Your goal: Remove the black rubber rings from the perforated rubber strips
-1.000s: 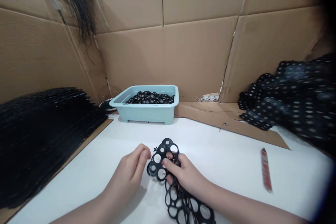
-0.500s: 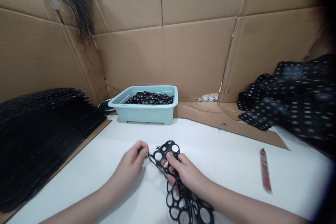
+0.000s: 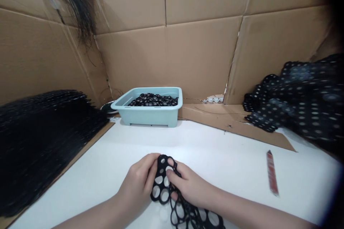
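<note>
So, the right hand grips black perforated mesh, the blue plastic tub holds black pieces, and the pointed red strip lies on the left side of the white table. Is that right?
No: the head view shows the pointed red strip on the right side of the white table. The rest stands: the right hand grips black perforated mesh, and the blue plastic tub holds black pieces.

The walls are matt cardboard. The tub looks like smooth plastic, the tabletop smooth, the holed black piece matt.
</note>
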Motion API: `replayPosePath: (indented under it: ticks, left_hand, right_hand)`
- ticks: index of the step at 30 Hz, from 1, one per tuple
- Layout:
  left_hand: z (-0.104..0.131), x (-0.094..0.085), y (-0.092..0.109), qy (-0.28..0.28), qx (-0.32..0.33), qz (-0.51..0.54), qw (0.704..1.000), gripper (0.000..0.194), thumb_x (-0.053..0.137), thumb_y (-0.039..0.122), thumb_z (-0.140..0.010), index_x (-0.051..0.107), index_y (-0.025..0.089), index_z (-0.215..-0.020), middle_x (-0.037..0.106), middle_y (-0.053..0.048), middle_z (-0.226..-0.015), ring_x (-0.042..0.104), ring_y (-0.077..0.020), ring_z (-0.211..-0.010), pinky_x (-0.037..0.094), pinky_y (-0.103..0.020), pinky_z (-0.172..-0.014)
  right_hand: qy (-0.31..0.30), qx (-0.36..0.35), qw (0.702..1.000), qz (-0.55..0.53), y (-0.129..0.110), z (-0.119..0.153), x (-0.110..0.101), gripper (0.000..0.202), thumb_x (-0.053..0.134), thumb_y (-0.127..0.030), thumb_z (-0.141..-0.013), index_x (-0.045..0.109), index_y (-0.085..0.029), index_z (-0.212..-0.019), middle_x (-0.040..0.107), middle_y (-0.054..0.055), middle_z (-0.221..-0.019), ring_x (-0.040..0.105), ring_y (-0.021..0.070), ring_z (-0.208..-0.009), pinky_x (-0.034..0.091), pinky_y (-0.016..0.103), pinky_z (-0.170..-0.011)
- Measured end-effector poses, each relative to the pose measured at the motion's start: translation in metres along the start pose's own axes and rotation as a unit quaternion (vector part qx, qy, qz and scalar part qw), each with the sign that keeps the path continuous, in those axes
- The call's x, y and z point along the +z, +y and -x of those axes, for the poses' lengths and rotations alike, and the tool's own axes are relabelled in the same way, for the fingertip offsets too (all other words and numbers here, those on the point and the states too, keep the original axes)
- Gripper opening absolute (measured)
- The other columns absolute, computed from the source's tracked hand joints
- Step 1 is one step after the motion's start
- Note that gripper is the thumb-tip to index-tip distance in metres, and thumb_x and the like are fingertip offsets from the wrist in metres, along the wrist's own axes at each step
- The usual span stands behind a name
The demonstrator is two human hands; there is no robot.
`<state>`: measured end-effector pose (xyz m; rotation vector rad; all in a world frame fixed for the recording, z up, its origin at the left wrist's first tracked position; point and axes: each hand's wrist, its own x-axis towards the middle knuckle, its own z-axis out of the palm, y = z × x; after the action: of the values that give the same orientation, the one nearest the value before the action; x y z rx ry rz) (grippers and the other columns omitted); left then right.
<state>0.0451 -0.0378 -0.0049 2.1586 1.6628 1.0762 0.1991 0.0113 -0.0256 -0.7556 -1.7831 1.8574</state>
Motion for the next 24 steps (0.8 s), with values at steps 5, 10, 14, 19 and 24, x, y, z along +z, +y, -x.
replayPosePath:
  ticks: [5,10,14,19,24]
  left_hand:
    - [0.0,-0.007,-0.013,0.116,0.123,-0.128,0.977,0.024,0.039,0.013,-0.084,0.046,0.02,-0.105,0.055,-0.001,-0.074,0.053,-0.0118,-0.064,0.041,-0.021,-0.058]
    - [0.003,-0.002,-0.012,0.003,0.105,-0.139,0.985,0.027,0.033,0.015,-0.085,0.044,0.021,-0.109,0.052,-0.003,-0.075,0.05,-0.0142,-0.064,0.039,-0.024,-0.056]
    - [0.001,0.0,0.002,-0.092,-0.045,0.006,0.995,0.025,0.024,0.024,-0.089,0.048,0.022,-0.089,0.055,-0.001,-0.077,0.052,-0.0146,-0.068,0.04,-0.025,-0.063]
    - [0.0,0.001,0.012,-0.109,-0.101,0.065,0.987,0.016,0.039,0.035,-0.084,0.048,0.022,-0.084,0.054,0.0,-0.071,0.048,-0.0152,-0.064,0.036,-0.024,-0.059]
    - [-0.004,0.007,0.008,-0.1,-0.16,0.207,0.96,0.024,0.041,0.04,-0.083,0.047,0.019,-0.073,0.048,0.002,-0.064,0.043,-0.0117,-0.059,0.032,-0.02,-0.053]
  right_hand:
    - [0.007,-0.004,1.0,-0.013,0.0,0.001,0.003,0.019,0.037,-0.034,-0.086,0.044,-0.017,-0.089,0.043,-0.004,-0.063,0.047,0.0061,-0.048,0.039,0.016,-0.046]
    - [-0.001,-0.015,0.999,0.031,0.001,0.003,0.004,0.019,0.036,-0.034,-0.087,0.043,-0.016,-0.086,0.042,-0.004,-0.061,0.047,0.0066,-0.048,0.038,0.017,-0.047]
    - [-0.01,-0.028,0.998,0.059,-0.002,0.003,0.004,0.021,0.034,-0.034,-0.087,0.044,-0.016,-0.083,0.043,-0.003,-0.065,0.048,0.0066,-0.05,0.038,0.017,-0.049]
    - [-0.028,-0.04,0.996,0.069,-0.006,0.005,0.003,0.021,0.033,-0.033,-0.087,0.046,-0.016,-0.086,0.046,-0.002,-0.071,0.046,0.0066,-0.052,0.039,0.019,-0.053]
    - [-0.027,-0.027,0.996,0.077,-0.005,0.004,0.002,0.021,0.033,-0.033,-0.087,0.046,-0.016,-0.085,0.045,-0.002,-0.069,0.048,0.0068,-0.051,0.036,0.017,-0.049]
